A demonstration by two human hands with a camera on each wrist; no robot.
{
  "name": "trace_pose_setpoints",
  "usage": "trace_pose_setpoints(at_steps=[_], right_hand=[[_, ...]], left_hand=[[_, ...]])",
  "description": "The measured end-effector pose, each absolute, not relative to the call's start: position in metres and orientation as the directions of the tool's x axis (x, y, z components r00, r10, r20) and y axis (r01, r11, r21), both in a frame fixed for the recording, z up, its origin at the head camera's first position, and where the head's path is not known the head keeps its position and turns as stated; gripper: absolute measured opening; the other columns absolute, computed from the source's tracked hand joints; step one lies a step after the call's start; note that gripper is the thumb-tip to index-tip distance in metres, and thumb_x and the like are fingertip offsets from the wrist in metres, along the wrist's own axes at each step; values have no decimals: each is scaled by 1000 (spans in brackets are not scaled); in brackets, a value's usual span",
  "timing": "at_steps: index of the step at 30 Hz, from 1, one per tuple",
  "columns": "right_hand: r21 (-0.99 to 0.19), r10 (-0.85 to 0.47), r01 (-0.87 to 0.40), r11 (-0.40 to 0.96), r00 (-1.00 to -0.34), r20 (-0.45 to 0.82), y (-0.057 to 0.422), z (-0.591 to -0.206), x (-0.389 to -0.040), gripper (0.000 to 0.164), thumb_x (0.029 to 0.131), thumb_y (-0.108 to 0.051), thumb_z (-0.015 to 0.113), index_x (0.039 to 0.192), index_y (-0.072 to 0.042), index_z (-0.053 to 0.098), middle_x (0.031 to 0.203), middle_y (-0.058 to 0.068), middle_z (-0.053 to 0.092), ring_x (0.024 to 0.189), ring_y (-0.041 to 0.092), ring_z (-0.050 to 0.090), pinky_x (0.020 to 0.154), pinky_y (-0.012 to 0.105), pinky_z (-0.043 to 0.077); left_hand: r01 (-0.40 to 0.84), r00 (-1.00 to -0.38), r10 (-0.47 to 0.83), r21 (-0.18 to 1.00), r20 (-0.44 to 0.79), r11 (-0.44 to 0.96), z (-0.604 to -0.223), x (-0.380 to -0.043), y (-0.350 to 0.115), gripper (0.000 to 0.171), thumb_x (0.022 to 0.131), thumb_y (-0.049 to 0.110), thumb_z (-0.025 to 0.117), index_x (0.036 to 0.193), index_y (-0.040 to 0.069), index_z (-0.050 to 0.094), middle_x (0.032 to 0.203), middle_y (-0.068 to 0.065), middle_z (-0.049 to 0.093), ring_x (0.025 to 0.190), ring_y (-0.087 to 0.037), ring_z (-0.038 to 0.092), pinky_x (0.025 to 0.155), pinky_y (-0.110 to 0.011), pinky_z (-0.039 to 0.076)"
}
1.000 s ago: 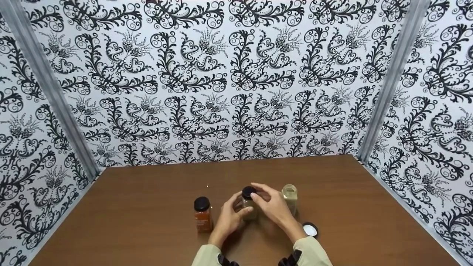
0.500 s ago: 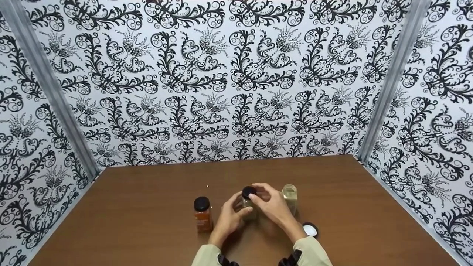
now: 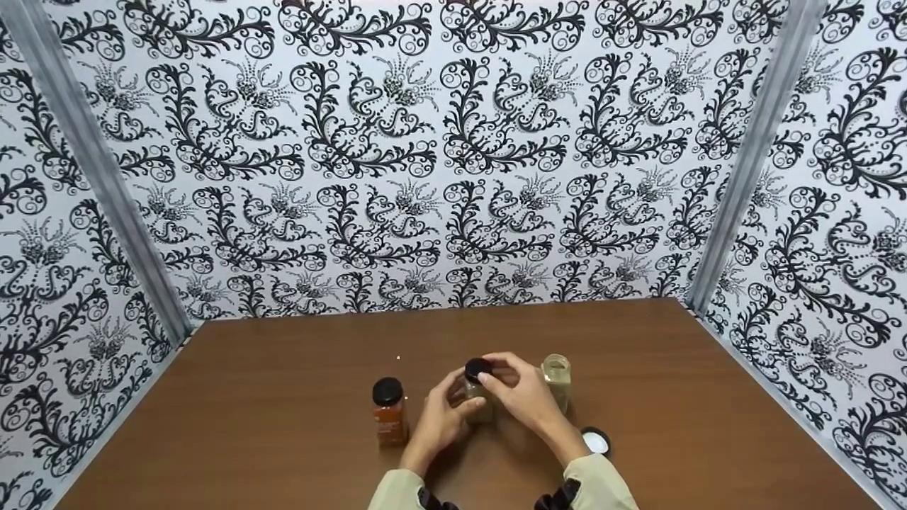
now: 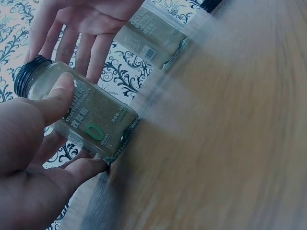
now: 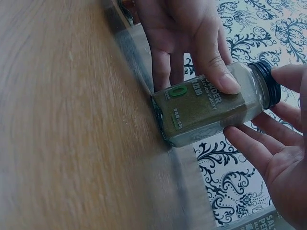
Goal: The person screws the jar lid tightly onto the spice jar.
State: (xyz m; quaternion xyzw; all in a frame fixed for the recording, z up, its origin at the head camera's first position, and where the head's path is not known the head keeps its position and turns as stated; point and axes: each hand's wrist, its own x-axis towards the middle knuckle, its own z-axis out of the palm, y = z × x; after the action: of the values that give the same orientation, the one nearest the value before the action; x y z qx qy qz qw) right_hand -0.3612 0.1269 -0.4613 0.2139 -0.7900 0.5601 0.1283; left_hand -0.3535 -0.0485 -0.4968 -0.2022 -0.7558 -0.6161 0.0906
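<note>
In the head view, my left hand (image 3: 443, 419) grips the body of a clear glass spice jar (image 4: 98, 112) upright on the table, its thumb across the printed label. The jar holds brownish-green powder. My right hand (image 3: 524, 393) pinches the jar's black lid (image 3: 477, 370) between thumb and fingers. Seen from the right wrist, that black lid (image 5: 266, 84) sits on the jar's neck, and some right fingers lie along the glass. Right of my hands is a lidless jar of pale green powder (image 3: 558, 382). A loose black lid (image 3: 595, 442) lies white inside up by my right wrist.
A jar of orange-red powder (image 3: 389, 414) with a black lid stands left of my left hand. Small white specks dot the brown wooden table (image 3: 283, 397). Patterned white-and-black walls (image 3: 439, 177) enclose its back and sides.
My right thumb has shifted slightly leftward on the black lid. The left hand and all the jars stay where they were.
</note>
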Motion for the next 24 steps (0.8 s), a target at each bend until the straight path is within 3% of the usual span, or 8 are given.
trace_pose_setpoints(at_steps=[12, 18, 24], right_hand=[[-830, -206, -490, 266, -870, 448, 127, -462, -359, 36, 93, -20, 72, 126, -7, 67, 122, 22, 70, 110, 34, 70, 93, 37, 59], [-846, -193, -475, 243, -878, 438, 126, -462, -359, 34, 92, -18, 74, 123, -9, 66, 119, 22, 70, 109, 35, 71, 92, 41, 59], [-845, -204, -467, 261, -882, 424, 127, -462, -359, 40, 93, -20, 72, 130, -8, 64, 121, 21, 70, 110, 33, 70, 93, 39, 58]], left_hand=[[417, -902, 186, 897, 389, 147, -498, -353, -48, 54, 90, 5, 72, 139, -5, 52, 134, -34, 58, 119, -47, 62, 100, -54, 53], [416, -904, 187, 894, 385, 166, -497, -353, -48, 55, 90, 7, 73, 139, -4, 52, 135, -33, 58, 120, -46, 62, 101, -52, 53], [422, -899, 195, 895, 391, 148, -498, -354, -48, 58, 89, 7, 73, 140, -4, 50, 136, -33, 57, 122, -46, 61, 100, -48, 54]])
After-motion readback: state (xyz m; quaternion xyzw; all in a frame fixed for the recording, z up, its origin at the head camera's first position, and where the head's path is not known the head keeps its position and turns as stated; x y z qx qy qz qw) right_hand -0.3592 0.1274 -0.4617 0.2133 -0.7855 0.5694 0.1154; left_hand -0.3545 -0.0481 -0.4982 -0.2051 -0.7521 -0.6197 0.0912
